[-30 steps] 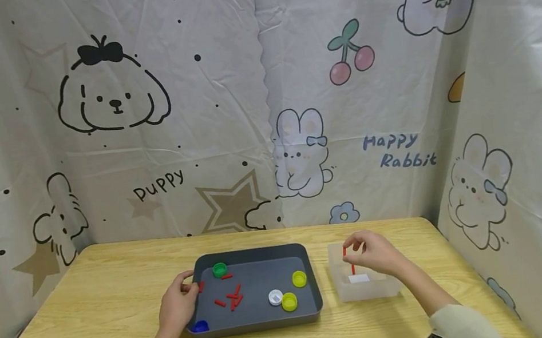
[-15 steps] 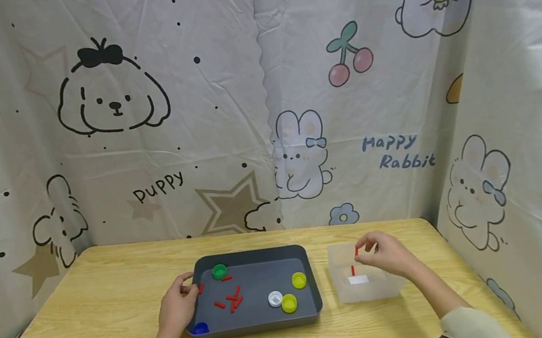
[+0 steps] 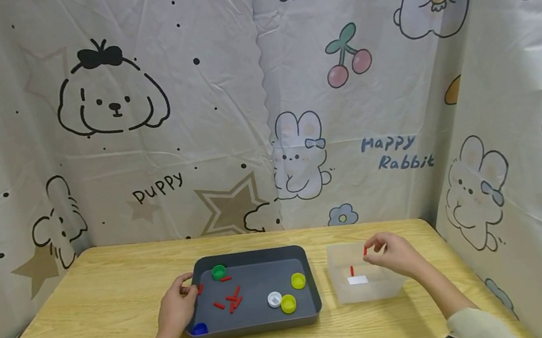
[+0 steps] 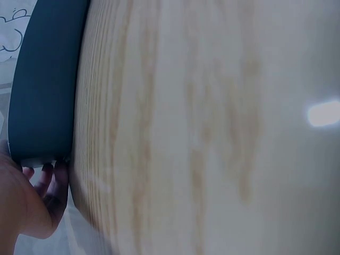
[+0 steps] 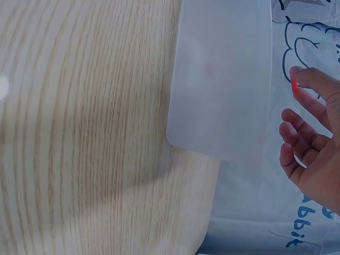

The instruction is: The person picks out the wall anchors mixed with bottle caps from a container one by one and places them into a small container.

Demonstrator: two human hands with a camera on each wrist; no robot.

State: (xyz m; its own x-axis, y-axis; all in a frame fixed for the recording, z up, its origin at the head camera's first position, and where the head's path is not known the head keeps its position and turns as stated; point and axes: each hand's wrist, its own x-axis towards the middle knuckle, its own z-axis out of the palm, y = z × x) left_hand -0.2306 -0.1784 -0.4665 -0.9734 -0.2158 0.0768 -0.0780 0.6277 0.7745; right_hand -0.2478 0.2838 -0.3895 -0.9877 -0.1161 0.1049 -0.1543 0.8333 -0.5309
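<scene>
My left hand (image 3: 176, 306) grips the left rim of a dark grey tray (image 3: 254, 328); in the left wrist view its fingers curl at the tray's outer wall (image 4: 48, 85). Between thumb and forefinger, my right hand (image 3: 393, 253) pinches a short red stick (image 3: 365, 251), held roughly upright above the right part of a translucent plastic box (image 3: 371, 292). The right wrist view shows the same red stick (image 5: 294, 85) at the fingertips, the other fingers loosely bent. Inside the box, another red stick (image 3: 352, 271) appears upright near a white rectangle (image 3: 358, 280).
Several red sticks (image 3: 232, 298) lie loose in the tray. Around them are a green cap (image 3: 219, 272), a blue cap (image 3: 200, 329), a white cap (image 3: 275, 299) and two yellow caps (image 3: 288, 304). A printed curtain (image 3: 225, 140) hangs behind the wooden table (image 3: 90, 327).
My right hand has shifted to the right over the box, still pinching the red stick. My left hand stays at the tray's rim.
</scene>
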